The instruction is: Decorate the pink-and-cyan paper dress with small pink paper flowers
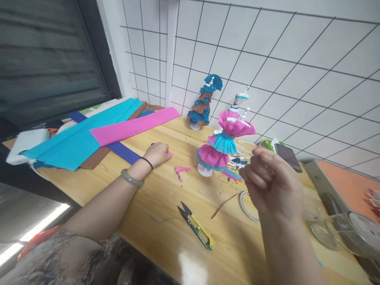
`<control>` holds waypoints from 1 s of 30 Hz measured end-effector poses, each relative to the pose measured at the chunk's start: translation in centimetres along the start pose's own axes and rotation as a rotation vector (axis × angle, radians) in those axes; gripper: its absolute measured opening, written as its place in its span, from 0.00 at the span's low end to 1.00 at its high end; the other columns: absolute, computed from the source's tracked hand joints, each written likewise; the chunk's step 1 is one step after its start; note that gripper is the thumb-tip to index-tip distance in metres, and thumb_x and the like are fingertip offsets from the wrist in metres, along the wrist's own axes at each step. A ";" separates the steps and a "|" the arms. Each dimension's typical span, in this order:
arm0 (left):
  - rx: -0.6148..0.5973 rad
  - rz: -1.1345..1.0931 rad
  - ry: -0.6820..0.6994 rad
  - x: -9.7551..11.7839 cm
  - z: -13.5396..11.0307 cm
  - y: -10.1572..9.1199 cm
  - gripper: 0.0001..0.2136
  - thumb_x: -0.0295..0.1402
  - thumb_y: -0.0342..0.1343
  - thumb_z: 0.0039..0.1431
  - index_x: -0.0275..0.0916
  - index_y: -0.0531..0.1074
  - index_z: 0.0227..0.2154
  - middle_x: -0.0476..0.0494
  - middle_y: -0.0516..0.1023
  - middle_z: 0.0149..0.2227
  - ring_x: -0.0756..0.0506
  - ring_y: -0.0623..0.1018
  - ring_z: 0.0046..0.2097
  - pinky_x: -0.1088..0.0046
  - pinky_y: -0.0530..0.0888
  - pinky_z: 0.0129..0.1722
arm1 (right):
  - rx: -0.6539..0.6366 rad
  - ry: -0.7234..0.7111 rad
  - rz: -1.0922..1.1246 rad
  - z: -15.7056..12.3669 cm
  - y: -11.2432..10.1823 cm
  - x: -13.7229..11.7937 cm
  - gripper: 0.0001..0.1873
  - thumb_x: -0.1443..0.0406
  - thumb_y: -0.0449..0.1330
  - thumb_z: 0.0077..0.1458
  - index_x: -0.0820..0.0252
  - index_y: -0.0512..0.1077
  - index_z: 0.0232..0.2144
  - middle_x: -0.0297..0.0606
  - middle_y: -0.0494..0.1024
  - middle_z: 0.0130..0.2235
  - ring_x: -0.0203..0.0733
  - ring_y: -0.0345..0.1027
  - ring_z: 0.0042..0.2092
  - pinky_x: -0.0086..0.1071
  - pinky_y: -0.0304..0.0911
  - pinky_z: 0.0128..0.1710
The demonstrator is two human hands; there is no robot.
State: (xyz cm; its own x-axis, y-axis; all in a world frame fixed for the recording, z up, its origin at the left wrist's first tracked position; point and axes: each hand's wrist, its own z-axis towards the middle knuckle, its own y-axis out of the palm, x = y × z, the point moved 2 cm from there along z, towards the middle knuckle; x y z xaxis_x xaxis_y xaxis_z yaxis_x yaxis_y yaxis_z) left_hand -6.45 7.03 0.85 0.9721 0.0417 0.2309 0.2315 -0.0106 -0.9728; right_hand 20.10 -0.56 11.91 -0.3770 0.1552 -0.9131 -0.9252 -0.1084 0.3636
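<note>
Figure in pink paper (225, 143) could topple if curled right hand (265, 180), its hold unclear, bumps it from four o'clock.

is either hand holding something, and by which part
A pink scrap shows at the left hand, but any grip on it is hidden. Whether the curled right hand holds anything cannot be told.

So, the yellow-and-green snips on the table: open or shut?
Open. On the snips, the two dark blades stand apart, with a visible gap between their tips.
</note>
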 end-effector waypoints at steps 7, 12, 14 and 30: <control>-0.018 0.018 0.069 0.0 -0.1 -0.6 0.10 0.32 0.48 0.50 0.38 0.75 0.25 0.39 0.78 0.31 0.43 0.75 0.34 0.71 0.65 0.33 | -0.127 0.053 -0.115 -1.3 1.1 0.6 0.06 0.65 0.59 0.47 0.60 0.75 0.28 0.23 0.45 0.15 0.25 0.36 0.16 0.25 0.36 0.16; -0.016 0.022 0.083 -0.3 -0.1 -0.6 0.11 0.33 0.48 0.49 0.38 0.75 0.25 0.40 0.78 0.30 0.44 0.75 0.32 0.73 0.65 0.31 | -0.182 0.088 -0.138 -1.3 1.2 1.5 0.06 0.65 0.59 0.47 0.60 0.75 0.28 0.23 0.46 0.14 0.25 0.37 0.16 0.26 0.35 0.17; -0.003 0.033 0.086 -0.2 0.0 -0.5 0.11 0.35 0.48 0.50 0.39 0.76 0.27 0.40 0.78 0.33 0.44 0.75 0.35 0.72 0.66 0.33 | -0.200 0.112 -0.151 -1.3 1.3 1.7 0.06 0.64 0.59 0.48 0.59 0.75 0.28 0.23 0.46 0.14 0.25 0.37 0.16 0.26 0.34 0.17; 0.036 0.063 0.118 0.1 0.0 -0.7 0.12 0.31 0.47 0.48 0.39 0.76 0.27 0.40 0.78 0.32 0.43 0.75 0.35 0.71 0.67 0.34 | -0.292 0.188 -0.233 -1.8 1.5 2.1 0.08 0.62 0.59 0.49 0.60 0.75 0.30 0.24 0.50 0.15 0.27 0.40 0.18 0.26 0.35 0.18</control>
State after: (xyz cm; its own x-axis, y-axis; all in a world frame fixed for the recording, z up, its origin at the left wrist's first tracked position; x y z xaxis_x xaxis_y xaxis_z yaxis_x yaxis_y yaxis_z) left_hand -6.53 7.07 1.53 0.9829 -0.0759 0.1678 0.1702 0.0267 -0.9850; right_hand 17.95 -2.14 10.18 -0.1195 0.0296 -0.9924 -0.9238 -0.3696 0.1002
